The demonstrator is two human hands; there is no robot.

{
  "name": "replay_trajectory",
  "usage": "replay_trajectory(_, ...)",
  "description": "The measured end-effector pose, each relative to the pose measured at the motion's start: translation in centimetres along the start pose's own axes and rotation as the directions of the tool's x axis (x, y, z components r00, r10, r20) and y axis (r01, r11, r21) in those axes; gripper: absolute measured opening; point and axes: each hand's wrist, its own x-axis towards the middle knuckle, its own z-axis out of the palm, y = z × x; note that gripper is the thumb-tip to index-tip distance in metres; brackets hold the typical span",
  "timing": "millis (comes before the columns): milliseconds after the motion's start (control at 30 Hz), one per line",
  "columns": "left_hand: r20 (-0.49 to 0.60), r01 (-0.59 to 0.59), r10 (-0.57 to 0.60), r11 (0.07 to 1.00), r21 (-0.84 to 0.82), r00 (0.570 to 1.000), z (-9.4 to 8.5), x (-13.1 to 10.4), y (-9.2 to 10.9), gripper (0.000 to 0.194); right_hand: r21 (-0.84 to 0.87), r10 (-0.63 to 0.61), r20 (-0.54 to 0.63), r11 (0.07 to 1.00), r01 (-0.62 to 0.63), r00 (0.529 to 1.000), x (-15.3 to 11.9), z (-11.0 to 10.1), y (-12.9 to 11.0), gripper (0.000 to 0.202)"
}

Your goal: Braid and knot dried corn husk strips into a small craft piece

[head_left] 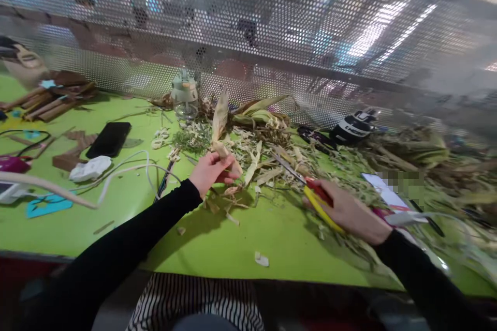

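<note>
My left hand (213, 173) is closed on a pale dried corn husk (220, 119), which stands upright between thumb and fingers above the green table (233, 248). In my right hand (349, 207) is a pair of scissors (320, 207) with red and yellow handles. Their metal blades point away to the upper left, over the scraps, apart from the husk in my left hand. Cut husk scraps (267, 158) lie around and behind both hands. Some of the scissor handle is hidden by my right fingers.
A black phone (109, 139), a white plug (91, 167) with cables and brown sticks (54, 106) lie left. Behind the husks stand a clear-based jar (185, 94) and a perforated metal screen (248, 36). To the right are a dark container (353, 128), a lit phone (384, 191) and more husks (411, 150).
</note>
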Motion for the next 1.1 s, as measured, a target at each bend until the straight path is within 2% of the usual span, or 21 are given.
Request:
replay_trajectory(33, -0.014, -0.001, 0.001, 1.0, -0.019, 1.0, 0.1, 0.0, 0.0, 0.016, 0.052, -0.044, 0.065, 0.998, 0.04, 0.997, -0.3, 0.6, -0.8, 0.039)
replay_trajectory(100, -0.024, -0.012, 0.011, 0.999, -0.049, 1.0, 0.2, -0.1, 0.1, 0.013, 0.09, -0.087, 0.106, 0.993, 0.078, 0.99, -0.8, 1.8, -2.4, 0.046)
replay_trajectory(233, -0.02, -0.038, 0.036, 0.996, -0.086, 0.999, 0.4, -0.3, 0.0, 0.011, 0.075, -0.138, 0.071, 0.988, 0.132, 0.988, -1.2, 3.4, -4.6, 0.051)
replay_trajectory(367, 0.001, -0.04, 0.04, 0.993, -0.11, 0.999, 0.4, -0.2, -0.3, 0.011, 0.092, -0.164, 0.062, 0.983, 0.158, 0.984, -0.9, 3.7, -5.7, 0.047)
replay_trajectory(633, 0.014, -0.023, 0.025, 0.989, -0.144, 1.0, 0.8, -0.5, -0.5, 0.01, 0.11, -0.15, 0.039, 0.983, 0.145, 0.988, -0.4, 3.8, -6.2, 0.033)
replay_trajectory(1100, 0.03, -0.016, 0.02, 0.99, -0.138, 0.999, 1.1, -0.9, -0.3, 0.012, 0.147, -0.157, 0.039, 0.978, 0.15, 0.987, -0.5, 3.7, -5.7, 0.035)
